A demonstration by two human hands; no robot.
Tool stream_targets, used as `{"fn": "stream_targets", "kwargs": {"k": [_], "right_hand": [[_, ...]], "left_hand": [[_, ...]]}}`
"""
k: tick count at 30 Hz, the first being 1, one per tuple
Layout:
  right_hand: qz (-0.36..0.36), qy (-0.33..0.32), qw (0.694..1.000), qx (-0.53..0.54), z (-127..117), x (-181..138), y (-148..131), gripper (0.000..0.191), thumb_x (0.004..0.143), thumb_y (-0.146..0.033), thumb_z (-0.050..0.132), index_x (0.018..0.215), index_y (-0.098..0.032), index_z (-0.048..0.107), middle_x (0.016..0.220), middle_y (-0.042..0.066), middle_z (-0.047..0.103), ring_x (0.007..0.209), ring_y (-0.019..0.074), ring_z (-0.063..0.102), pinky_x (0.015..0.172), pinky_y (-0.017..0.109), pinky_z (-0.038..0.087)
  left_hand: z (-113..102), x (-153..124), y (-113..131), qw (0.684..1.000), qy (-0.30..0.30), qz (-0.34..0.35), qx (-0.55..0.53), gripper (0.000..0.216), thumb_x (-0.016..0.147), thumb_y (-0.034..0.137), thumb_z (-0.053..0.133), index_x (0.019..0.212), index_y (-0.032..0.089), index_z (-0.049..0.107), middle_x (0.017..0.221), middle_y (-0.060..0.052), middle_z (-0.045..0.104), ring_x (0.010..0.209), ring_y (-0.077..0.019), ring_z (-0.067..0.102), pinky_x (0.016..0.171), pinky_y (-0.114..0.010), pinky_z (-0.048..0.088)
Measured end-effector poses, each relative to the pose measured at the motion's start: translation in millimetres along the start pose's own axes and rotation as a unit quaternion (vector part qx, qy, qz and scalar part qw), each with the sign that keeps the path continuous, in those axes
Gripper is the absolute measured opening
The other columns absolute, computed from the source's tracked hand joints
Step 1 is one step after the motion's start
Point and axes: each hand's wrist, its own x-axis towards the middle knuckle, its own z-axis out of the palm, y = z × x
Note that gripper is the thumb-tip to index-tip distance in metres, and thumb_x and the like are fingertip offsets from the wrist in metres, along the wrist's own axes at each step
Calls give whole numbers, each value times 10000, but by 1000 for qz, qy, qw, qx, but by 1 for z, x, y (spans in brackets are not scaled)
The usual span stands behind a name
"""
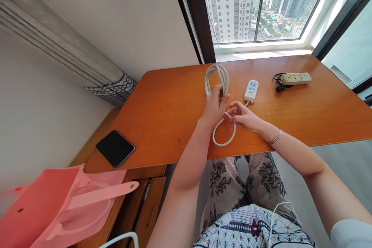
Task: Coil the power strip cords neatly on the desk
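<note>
My left hand [215, 105] is closed around a coiled white cable [222, 73], whose loops stand up above the fist. Below the fist, a single loop of the same cable hangs over the table's near edge area. My right hand [242, 115] pinches the cable at this loop with thumb and fingers, close beside the left hand. From behind the right hand the cable runs to a white power strip [251, 91], which lies on the table just beyond it.
The wooden table [162, 116] carries a cream power strip [296, 78] with a black cord at the right and a dark-screened phone [115, 148] at the left. A pink bag [58, 205] stands by the left corner. Behind the table is a window [232, 7].
</note>
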Motion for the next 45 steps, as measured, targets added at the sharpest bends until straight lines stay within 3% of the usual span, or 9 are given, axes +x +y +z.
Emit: {"fn": "stream_targets", "kwargs": {"k": [4,9,16,25,30,34,37,42,45], "right_hand": [[35,-1,996,77,0,-3,-8,523,612,-108,744,1018,-255,449,900,-35,728,601,85,587,556,227,543],[25,-10,997,65,-1,-4,-10,494,616,-81,773,1004,-242,514,920,-33,725,629,80,600,569,208,545],[27,-26,996,79,0,-6,-8,595,617,-108,813,1097,-269,501,1042,-34,667,704,107,697,714,298,636],[-57,-52,996,-49,0,-1,2,714,665,-208,822,1242,-298,409,1157,-1,592,617,55,565,520,212,509],[-88,13,971,-223,0,-1,6,467,728,-149,650,1121,-249,419,1116,15,637,588,54,534,541,222,446],[-100,71,913,-390,-4,-2,3,325,713,-114,592,962,-234,422,951,17,691,625,112,571,580,260,456],[-105,74,867,-481,-7,-4,-8,320,700,-97,618,935,-230,446,927,30,713,674,146,621,625,278,477],[-115,73,810,-570,-9,-10,-25,278,726,-99,687,894,-224,503,817,12,712,694,161,655,652,271,446],[-128,94,812,-561,-13,-9,-28,279,731,-161,728,824,-228,473,738,-7,675,678,160,644,648,271,431]], "left_hand": [[0,1,4,1000,-5,17,24,129,833,204,760,874,240,643,768,11,603,681,-160,493,688,-276,383],[3,-1,12,1000,-8,2,24,164,791,153,790,799,230,645,738,12,558,707,-172,474,703,-292,375],[3,2,12,1000,16,-1,8,210,781,114,794,749,223,618,795,-7,524,816,-190,524,759,-315,417],[-1,3,-4,983,65,139,105,331,776,431,829,796,245,556,870,-34,514,863,-222,492,819,-349,423],[1,6,-5,963,-37,113,241,285,888,489,683,854,241,547,800,-23,539,763,-212,510,763,-327,400],[5,5,1,892,-152,73,419,279,1016,447,445,864,230,531,821,-50,621,772,-224,606,701,-310,393],[7,2,8,859,-178,55,477,306,1047,438,345,919,227,527,858,-73,671,806,-244,652,691,-318,397],[3,1,11,868,-206,47,449,317,1053,441,272,941,235,484,844,-66,692,801,-254,661,690,-328,406],[1,2,12,874,-251,61,411,293,1024,441,305,884,236,461,848,-61,681,803,-247,646,701,-332,414]]}}
